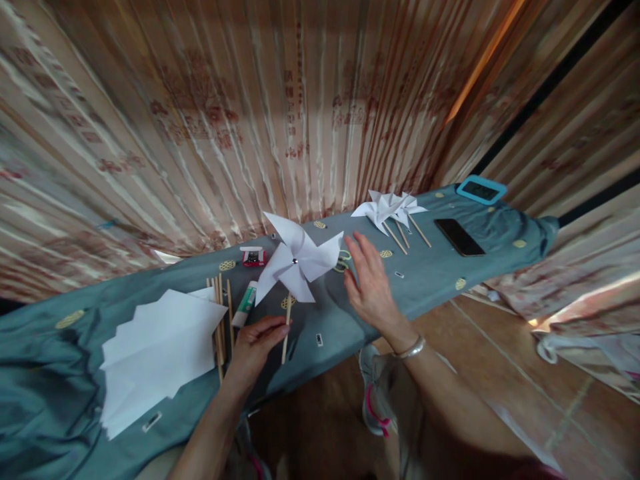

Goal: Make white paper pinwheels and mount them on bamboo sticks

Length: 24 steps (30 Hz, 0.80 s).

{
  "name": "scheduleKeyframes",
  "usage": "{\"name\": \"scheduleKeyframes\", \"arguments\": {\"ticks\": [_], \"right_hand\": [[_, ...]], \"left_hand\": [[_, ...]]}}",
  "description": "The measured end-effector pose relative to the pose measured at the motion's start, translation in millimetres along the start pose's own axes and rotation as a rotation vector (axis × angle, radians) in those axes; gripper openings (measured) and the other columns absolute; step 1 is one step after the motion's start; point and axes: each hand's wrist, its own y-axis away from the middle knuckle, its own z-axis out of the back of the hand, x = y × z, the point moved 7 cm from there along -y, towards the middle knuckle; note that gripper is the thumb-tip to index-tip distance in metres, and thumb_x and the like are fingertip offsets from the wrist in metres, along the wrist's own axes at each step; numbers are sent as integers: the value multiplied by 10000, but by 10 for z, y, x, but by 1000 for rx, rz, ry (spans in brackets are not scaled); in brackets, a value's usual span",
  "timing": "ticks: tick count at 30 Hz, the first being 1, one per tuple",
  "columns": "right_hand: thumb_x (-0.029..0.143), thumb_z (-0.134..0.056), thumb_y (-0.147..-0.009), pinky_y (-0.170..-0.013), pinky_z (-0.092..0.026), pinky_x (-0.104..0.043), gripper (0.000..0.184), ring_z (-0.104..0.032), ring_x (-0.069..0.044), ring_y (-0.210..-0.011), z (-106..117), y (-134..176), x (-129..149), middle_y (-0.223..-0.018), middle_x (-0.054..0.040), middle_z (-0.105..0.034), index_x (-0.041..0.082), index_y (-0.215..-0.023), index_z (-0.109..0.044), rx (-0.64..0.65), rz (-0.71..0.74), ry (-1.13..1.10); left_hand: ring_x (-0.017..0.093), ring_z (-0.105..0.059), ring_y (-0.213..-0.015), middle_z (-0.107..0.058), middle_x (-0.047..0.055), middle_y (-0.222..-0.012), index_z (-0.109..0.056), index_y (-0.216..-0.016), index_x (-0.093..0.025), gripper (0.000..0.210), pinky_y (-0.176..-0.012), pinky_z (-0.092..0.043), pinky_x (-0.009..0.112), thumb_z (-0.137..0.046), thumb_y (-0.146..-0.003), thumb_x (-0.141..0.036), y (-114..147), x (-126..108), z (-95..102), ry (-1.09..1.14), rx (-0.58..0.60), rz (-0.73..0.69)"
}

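Observation:
A white paper pinwheel (299,257) on a thin wooden stick is held up in front of me, a small shiny pin at its centre. My left hand (261,333) pinches the stick below the blades. Just right of the blades is my right hand (369,283), its fingers spread and nothing in them. Behind the pinwheel's right blade lies a pair of scissors with light green handles (343,261), partly hidden. A green and white glue stick (245,304) rests beside my left hand.
Left on the cloth-covered table (440,287) lie a stack of white paper (160,353) and several wooden sticks (219,323). A small red box (254,257) stands behind. Toward the right are finished pinwheels (385,208), a black phone (459,237) and a blue-framed device (481,190). A curtain (240,120) hangs behind.

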Motion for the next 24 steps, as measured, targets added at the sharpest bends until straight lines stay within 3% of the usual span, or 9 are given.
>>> {"name": "scheduleKeyframes", "arguments": {"ticks": [3, 6, 9, 11, 14, 16, 20, 22, 24], "right_hand": [[85, -407, -855, -1133, -262, -496, 610, -170, -277, -1459, -56, -12, 12, -1557, -179, -232, 115, -1459, -320, 53, 54, 150], [57, -417, -826, -1125, -236, -548, 634, -98, -311, -1471, -118, -3, -36, -1572, -189, -171, 118, -1452, -343, 100, 24, 207], [50, -418, -805, -1102, -273, -559, 572, -214, -334, -1440, -225, 49, -36, -1526, -219, -289, 87, -1374, -467, 214, -22, 125], [45, -407, -801, -1077, -355, -481, 510, -405, -284, -1352, -368, 125, 72, -1428, -178, -472, 121, -1278, -572, 417, 17, -66], [45, -399, -806, -920, -492, -310, 424, -653, -178, -1044, -511, 257, 274, -1132, -67, -704, 187, -1089, -681, 714, 57, -401], [40, -406, -790, -781, -515, -251, 373, -690, -146, -833, -528, 272, 277, -915, -30, -744, 184, -952, -709, 775, -5, -483], [57, -419, -773, -638, -479, -227, 294, -641, -128, -608, -448, 181, 54, -659, 0, -690, 166, -764, -692, 631, -141, -401], [86, -416, -794, -602, -471, -228, 285, -602, -122, -541, -349, 121, -77, -613, 7, -661, 173, -734, -680, 466, -189, -333], [102, -407, -815, -664, -502, -252, 292, -626, -137, -609, -208, 67, -147, -711, -13, -694, 186, -774, -683, 260, -182, -265]], "left_hand": [[250, -684, -844, -765, 61, -797, -773, -722, -197, 279, -828, -516, 343, -774, -508, -376, 25, 1, -50, -36, 34, 9], [241, -677, -842, -765, 58, -806, -775, -708, -203, 254, -813, -513, 324, -769, -510, -361, 42, -2, -94, -33, 73, 6], [238, -675, -845, -766, 62, -823, -778, -721, -201, 255, -817, -510, 323, -768, -522, -361, 38, 7, -92, -17, 81, 3], [240, -675, -845, -766, 66, -822, -779, -736, -198, 262, -827, -507, 332, -766, -535, -366, 30, 9, -80, -8, 80, -7], [244, -675, -840, -765, 71, -814, -779, -752, -188, 276, -840, -506, 345, -762, -549, -375, 21, -1, -60, -10, 65, -17], [246, -677, -840, -764, 74, -814, -778, -745, -184, 284, -843, -509, 346, -767, -541, -382, 21, -15, -45, -7, 45, -13], [254, -686, -848, -765, 79, -824, -773, -720, -183, 300, -839, -520, 348, -794, -501, -387, 24, -34, -26, 36, 11, -2], [258, -689, -854, -766, 84, -836, -774, -736, -182, 308, -839, -523, 355, -794, -509, -390, 24, -33, -28, 33, 10, -4], [257, -689, -854, -767, 82, -837, -775, -748, -184, 303, -840, -523, 357, -781, -528, -392, 23, -27, -34, 11, 18, -13]]}}
